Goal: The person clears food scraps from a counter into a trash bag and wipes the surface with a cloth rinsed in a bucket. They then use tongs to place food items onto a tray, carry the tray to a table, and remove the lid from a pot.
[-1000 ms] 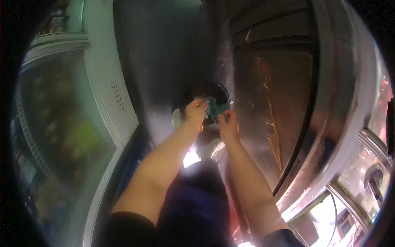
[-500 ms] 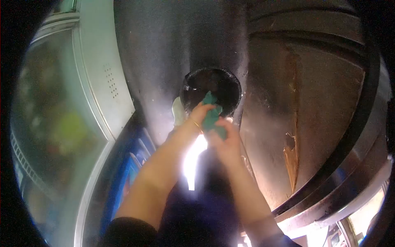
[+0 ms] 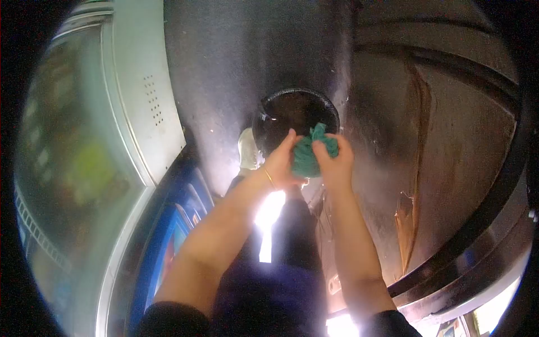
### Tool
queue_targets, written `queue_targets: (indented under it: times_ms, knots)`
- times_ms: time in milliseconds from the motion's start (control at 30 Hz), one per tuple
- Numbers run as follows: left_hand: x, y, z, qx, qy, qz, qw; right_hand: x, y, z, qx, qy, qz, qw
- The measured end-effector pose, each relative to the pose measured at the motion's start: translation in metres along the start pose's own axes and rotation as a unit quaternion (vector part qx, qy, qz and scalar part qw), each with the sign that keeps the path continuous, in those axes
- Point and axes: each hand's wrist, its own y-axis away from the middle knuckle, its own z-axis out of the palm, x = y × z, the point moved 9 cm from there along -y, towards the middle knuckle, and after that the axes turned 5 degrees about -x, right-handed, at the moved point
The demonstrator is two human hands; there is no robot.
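Note:
A bunched green cloth (image 3: 306, 161) is between my two hands, over the near edge of a round black bucket (image 3: 297, 91) on the floor. My left hand (image 3: 282, 162) grips the cloth's left side, thumb pointing up. On the right, my right hand (image 3: 338, 163) is closed round the other part, its thumb pressed into the folds. A small twisted end of cloth sticks up between them. The inside of the bucket looks dark, and I cannot make out what it holds.
A pale cabinet (image 3: 143, 95) with a glass door stands on the left, above a blue panel (image 3: 168, 247). One light shoe (image 3: 247, 149) is beside the bucket. At right is a large dark brown panel (image 3: 370, 146) with a torn strip (image 3: 405, 224).
The cloth has gone from a long hanging shape to a compact bundle. My right hand has moved up and right onto it, and the view has shifted slightly.

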Motion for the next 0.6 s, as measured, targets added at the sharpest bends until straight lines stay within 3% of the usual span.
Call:
queue_targets:
  times_ms: [33, 67, 100, 167, 233, 500, 600]
  knots:
    - [0.001, 0.005, 0.003, 0.0, 0.0, 0.004, 1.0, -0.027, 0.012, 0.001, 0.055, 0.135, -0.134, 0.98]
    - [-0.005, 0.008, 0.019, -0.077, 0.061, -0.026, 0.995, -0.052, 0.031, 0.009, 0.108, 0.265, -0.262, 0.922]
    - [-0.012, 0.012, 0.034, -0.152, 0.124, -0.058, 0.979, -0.049, 0.04, 0.016, 0.106, 0.264, -0.26, 0.923]
    - [-0.014, -0.018, 0.023, -0.163, 0.171, -0.018, 0.971, -0.057, 0.059, 0.04, 0.078, 0.338, -0.336, 0.876]
    - [-0.003, -0.038, 0.01, -0.05, 0.06, 0.065, 0.995, -0.05, 0.051, 0.038, 0.11, 0.313, -0.348, 0.877]
    - [0.026, -0.06, 0.018, -0.047, 0.007, 0.116, 0.992, -0.038, 0.011, 0.014, 0.169, 0.169, -0.24, 0.941]
    - [0.037, -0.063, 0.013, 0.026, -0.047, 0.147, 0.988, -0.024, -0.005, 0.008, 0.177, 0.163, -0.202, 0.949]
